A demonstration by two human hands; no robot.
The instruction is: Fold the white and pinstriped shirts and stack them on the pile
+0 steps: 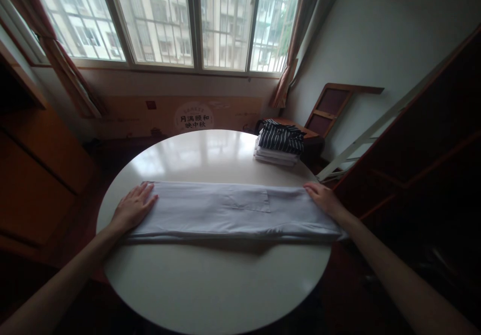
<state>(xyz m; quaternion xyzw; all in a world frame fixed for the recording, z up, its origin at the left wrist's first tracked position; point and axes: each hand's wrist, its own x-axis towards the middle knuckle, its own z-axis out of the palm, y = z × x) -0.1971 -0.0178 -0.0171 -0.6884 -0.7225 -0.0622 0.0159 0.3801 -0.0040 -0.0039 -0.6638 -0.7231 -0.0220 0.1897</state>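
A white garment (210, 209) lies across the round white table, folded into a long, wide strip. A patch pocket (250, 200) shows on its upper face, right of the middle. My left hand (134, 205) rests flat on the strip's left end, fingers spread toward the far corner. At the opposite end, my right hand (323, 198) lies with its fingers stretched over the far right corner of the cloth. Small wrinkles run along the near right part, and the layered near edge faces me.
A stack of folded clothes (280, 144), black striped on top and white below, stands at the table's (210, 285) far right edge. Behind it is a wooden chair (326, 112). Windows and curtains line the far wall; a wooden cabinet (41, 174) stands left.
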